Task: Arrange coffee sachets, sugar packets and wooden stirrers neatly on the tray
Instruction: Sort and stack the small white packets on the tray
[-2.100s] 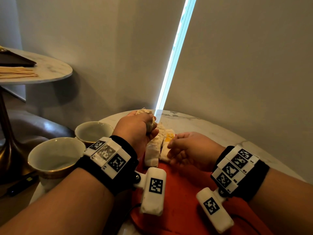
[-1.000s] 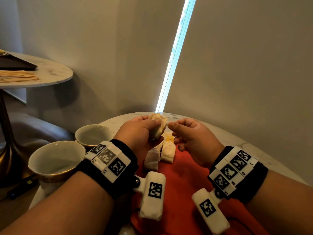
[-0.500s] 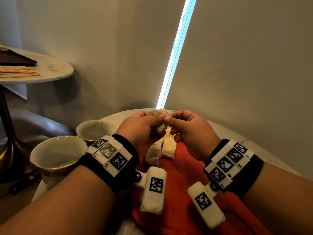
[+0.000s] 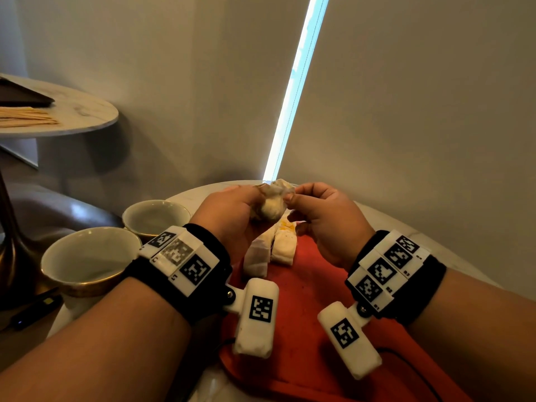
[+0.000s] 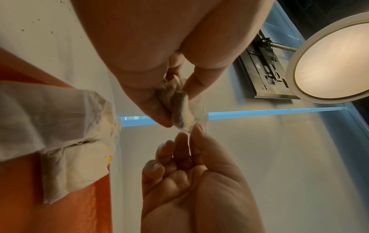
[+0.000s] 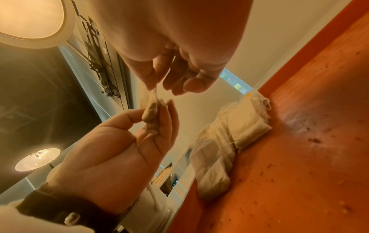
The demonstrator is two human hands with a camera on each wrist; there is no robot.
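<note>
A crumpled white sachet is held above the far end of the orange tray. My left hand grips its bulging body between thumb and fingers. My right hand pinches its loose upper edge with thumb and forefinger. The left wrist view shows the sachet stretched between both hands, as does the right wrist view. Two more white sachets lie side by side on the tray's far end. Wooden stirrers lie on a side table at far left.
Two empty white cups stand left of the tray on the round marble table. The side table also bears a dark flat object. A black device lies low at left. A wall stands close behind.
My left hand lifted the crumpled sachet off the tray's far end. My right hand rose from the tray and took hold of the sachet's edge.
</note>
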